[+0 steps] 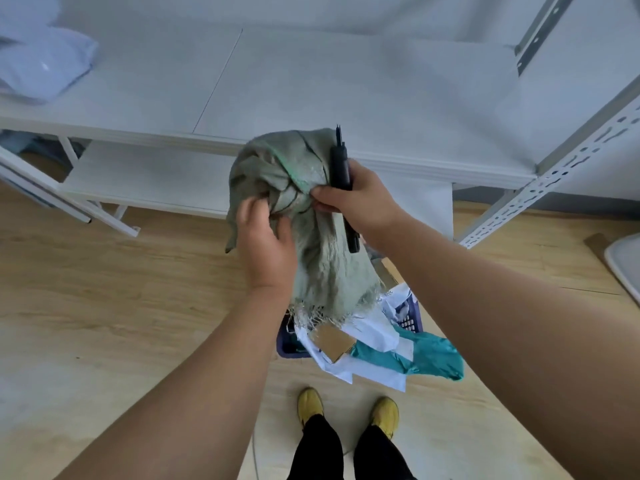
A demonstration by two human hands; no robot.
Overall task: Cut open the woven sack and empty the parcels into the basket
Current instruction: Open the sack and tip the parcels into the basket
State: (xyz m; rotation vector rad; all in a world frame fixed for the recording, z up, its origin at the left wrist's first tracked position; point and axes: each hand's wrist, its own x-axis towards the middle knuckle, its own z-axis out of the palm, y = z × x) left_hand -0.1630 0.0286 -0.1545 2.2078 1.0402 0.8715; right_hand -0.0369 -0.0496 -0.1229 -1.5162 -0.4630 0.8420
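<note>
Green woven sack (pixel 304 216) hangs upended over the basket (pixel 410 315), frayed cut mouth pointing down, and it looks limp, close to empty. Left hand (pixel 266 237) grips a bunch of the cloth near the top, fingers curled into the folds. Right hand (pixel 360 199) pinches the sack's upper corner with the thumb while its fingers wrap the black cutter (pixel 341 168), tip pointing up and away from the body. Below, parcels (pixel 363 344) are heaped high: white bags, a brown card box, a teal bag draped over the basket's edge towards the floor.

Risks from here, as a guess: a hard shake could tip the teal bag and the white one beside it onto the floor, since the heap overhangs the rim. Juggling cutter and cloth in one hand could also let the tool slip, or nick the left hand close by.
</note>
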